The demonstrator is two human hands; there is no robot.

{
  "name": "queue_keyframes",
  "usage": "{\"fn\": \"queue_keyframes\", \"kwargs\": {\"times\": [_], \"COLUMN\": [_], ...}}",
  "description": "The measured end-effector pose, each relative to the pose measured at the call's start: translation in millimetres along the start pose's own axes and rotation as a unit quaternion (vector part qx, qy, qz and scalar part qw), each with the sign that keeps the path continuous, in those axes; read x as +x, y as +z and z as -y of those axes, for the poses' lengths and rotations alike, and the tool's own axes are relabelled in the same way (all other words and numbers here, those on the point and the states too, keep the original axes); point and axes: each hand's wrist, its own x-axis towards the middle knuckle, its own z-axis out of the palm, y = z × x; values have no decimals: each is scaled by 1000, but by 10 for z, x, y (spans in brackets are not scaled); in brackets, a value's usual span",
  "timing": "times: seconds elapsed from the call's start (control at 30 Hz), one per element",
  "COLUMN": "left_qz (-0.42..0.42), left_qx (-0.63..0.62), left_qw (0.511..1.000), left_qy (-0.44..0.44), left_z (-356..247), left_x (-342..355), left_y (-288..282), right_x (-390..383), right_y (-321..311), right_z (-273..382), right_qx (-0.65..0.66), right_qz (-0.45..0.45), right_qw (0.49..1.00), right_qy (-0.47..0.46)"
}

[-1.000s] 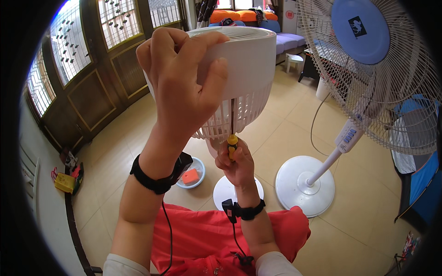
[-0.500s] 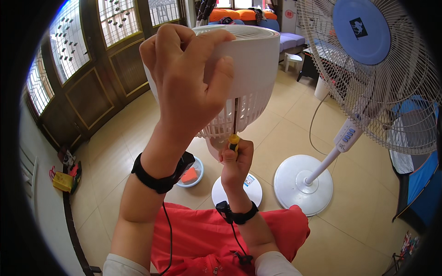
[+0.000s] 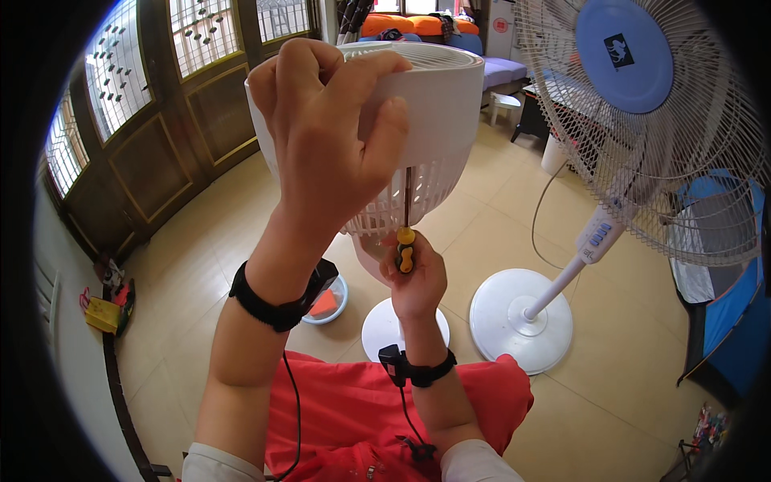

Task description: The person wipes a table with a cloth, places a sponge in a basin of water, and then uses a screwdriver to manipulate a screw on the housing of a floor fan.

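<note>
A white fan head (image 3: 446, 104) with a slatted lower housing fills the upper middle of the head view. My left hand (image 3: 329, 136) is closed over its near left rim, with the fingertips on the top edge. Below it, my right hand (image 3: 419, 281) grips a screwdriver (image 3: 406, 251) by its yellow and black handle. The screwdriver points upward, and its thin shaft runs up against the slatted part of the housing. Where the tip meets the housing is hard to make out. The fan's round white base (image 3: 384, 331) stands on the floor beneath.
A taller white pedestal fan (image 3: 522, 321) with a blue hub stands to the right. A light blue basin (image 3: 333, 309) with an orange-red item sits behind my wrists. Blue tent-like fabric (image 3: 727, 321) lies far right; a yellow bag (image 3: 103, 315) rests by the left wall.
My right hand has turned slightly around the screwdriver, so more of its handle shows. My left hand stays on the fan rim. The whole view has shifted slightly.
</note>
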Motion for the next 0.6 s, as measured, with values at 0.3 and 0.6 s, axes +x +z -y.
{"fn": "queue_keyframes", "kwargs": {"times": [0.3,0.6], "left_qz": [16,17], "left_qx": [-6,8], "left_qw": [1000,1000], "left_qy": [-19,-16], "left_z": [-17,-36], "left_x": [-3,-1], "left_y": [-41,-24], "right_x": [60,139], "right_y": [-238,-312], "right_z": [111,-159], "right_qx": [159,389], "right_qz": [137,309], "right_qw": [957,845], "right_qy": [199,200]}}
